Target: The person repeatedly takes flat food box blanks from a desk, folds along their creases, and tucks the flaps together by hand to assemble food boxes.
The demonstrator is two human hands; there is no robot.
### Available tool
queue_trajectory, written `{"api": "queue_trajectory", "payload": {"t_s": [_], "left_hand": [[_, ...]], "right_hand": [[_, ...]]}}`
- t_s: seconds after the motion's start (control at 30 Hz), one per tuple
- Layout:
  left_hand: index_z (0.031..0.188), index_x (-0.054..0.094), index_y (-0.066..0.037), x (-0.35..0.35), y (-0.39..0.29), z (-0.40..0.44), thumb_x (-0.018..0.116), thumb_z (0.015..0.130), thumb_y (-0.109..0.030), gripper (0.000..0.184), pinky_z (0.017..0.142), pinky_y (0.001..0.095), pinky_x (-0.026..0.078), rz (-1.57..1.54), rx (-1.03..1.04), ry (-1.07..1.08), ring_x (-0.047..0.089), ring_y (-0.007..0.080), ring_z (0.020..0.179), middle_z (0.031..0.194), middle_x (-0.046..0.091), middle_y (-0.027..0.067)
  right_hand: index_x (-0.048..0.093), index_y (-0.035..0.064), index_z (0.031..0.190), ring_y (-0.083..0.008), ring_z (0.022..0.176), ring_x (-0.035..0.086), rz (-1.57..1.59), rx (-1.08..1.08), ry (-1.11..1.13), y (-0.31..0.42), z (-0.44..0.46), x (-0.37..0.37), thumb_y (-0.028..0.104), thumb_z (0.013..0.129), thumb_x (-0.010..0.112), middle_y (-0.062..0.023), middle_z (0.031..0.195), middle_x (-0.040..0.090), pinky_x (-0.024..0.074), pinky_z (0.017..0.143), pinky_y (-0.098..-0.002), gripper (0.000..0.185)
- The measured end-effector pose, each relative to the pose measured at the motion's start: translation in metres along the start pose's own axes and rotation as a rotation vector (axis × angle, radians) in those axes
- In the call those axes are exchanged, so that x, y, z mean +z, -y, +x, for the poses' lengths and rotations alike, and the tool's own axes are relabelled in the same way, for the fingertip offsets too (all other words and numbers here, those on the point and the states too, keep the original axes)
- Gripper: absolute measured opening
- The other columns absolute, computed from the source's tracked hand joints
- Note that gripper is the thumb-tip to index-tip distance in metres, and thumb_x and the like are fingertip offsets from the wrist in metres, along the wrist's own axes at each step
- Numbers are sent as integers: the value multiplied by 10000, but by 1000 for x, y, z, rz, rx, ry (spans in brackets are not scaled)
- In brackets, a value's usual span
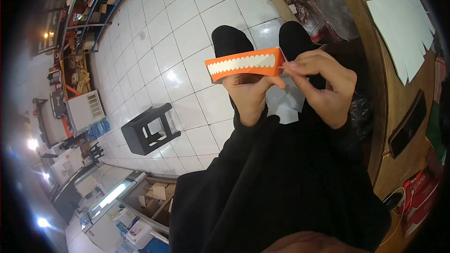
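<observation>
My left hand [248, 94] is closed around an orange box-like piece [280, 56] from below, the thumb along its lower edge. A row of white scalloped, tooth-like shapes [241, 63] runs along the side facing up. At the right end of this piece, my right hand [328, 77] pinches a thin pale strip [285, 59] between thumb and forefinger. Whether the strip is stuck to the orange piece I cannot tell. White paper [286, 113] lies on my lap below the hands.
On the right, a wooden table [378, 126] bears a cut white sheet [401, 28], a dark phone [408, 124] and a red package [421, 197]. A black stool [136, 133] stands on the tiled floor [187, 84]. Plastic bags [328, 11] lie ahead, shelves [96, 23] at the far left.
</observation>
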State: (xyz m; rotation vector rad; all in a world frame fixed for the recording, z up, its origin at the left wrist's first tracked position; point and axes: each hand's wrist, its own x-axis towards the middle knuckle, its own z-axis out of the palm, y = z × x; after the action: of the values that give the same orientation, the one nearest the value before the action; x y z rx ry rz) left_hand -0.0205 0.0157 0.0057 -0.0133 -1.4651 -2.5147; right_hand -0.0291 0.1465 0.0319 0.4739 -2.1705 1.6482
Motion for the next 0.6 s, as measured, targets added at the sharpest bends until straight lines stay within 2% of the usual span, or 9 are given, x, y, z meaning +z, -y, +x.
{"api": "queue_trajectory", "payload": {"t_s": [0.17, 0.2, 0.27, 0.3, 0.37, 0.4, 0.47, 0.53, 0.6], "left_hand": [[847, 552, 67, 0, 1, -2, 654, 640, 126, 239, 600, 266, 516, 34, 50, -46, 609, 183, 677, 748, 603, 108], [847, 552, 67, 1, 2, -2, 654, 640, 126, 239, 600, 266, 516, 33, 51, -46, 609, 183, 677, 748, 603, 108], [868, 558, 65, 2, 5, -3, 645, 696, 73, 193, 598, 243, 503, 7, 122, -105, 603, 173, 688, 804, 608, 104], [868, 558, 65, -3, 8, -3, 645, 696, 73, 193, 598, 243, 503, 7, 123, -104, 603, 173, 688, 804, 608, 104], [1010, 511, 31, -17, 16, -5, 574, 837, -160, 266, 747, 263, 476, 68, -30, -115, 575, 159, 866, 962, 579, 90], [1010, 511, 31, -15, 12, -4, 574, 837, -160, 266, 747, 263, 476, 69, -29, -113, 575, 159, 866, 962, 579, 90], [1033, 519, 43, -11, 4, -1, 544, 853, -107, 236, 646, 231, 487, -148, -272, -216, 588, 156, 773, 951, 589, 103], [1046, 505, 22, -16, 2, 2, 513, 874, -129, 229, 690, 251, 499, -162, -270, -140, 593, 164, 809, 952, 589, 111], [1006, 506, 12, -15, -2, 5, 505, 876, -125, 189, 718, 264, 512, -168, -110, -211, 598, 167, 839, 953, 589, 117]], "right_hand": [[625, -8, 805, -229, 676, 620, -99, -240, 57, -4, 0, 5, -62, 609, 684, -115, 772, 622, 494, 578, -260, 211], [625, -8, 805, -229, 676, 620, -99, -241, 58, -3, -1, 6, -62, 609, 684, -115, 772, 622, 494, 578, -260, 211], [648, 42, 867, -252, 858, 583, 36, -17, 167, 1, -5, 10, -11, 643, 675, -129, 996, 580, 475, 715, -328, 231], [648, 42, 867, -252, 858, 583, 36, -17, 167, 1, -6, 15, -11, 643, 675, -129, 996, 580, 475, 715, -328, 231], [656, 132, 944, -270, 1058, 468, -200, -12, 124, 0, -7, 25, 62, 701, 640, -132, 1195, 460, 364, 878, -418, 253], [656, 132, 944, -270, 1058, 468, -199, -14, 122, -1, -6, 25, 62, 701, 640, -132, 1195, 460, 364, 878, -418, 253], [647, 165, 1001, -274, 1140, 378, -451, -83, 228, -4, -5, 25, 59, 630, 670, -161, 1257, 384, 342, 875, -405, 386], [628, 186, 1036, -300, 1111, 426, -469, -55, 305, -8, -8, 26, 30, 617, 662, -169, 1277, 370, 381, 859, -386, 449], [600, 136, 1076, -291, 1019, 523, -388, 7, 221, -19, -16, 33, -8, 656, 635, -179, 1266, 399, 434, 812, -336, 446]]}}
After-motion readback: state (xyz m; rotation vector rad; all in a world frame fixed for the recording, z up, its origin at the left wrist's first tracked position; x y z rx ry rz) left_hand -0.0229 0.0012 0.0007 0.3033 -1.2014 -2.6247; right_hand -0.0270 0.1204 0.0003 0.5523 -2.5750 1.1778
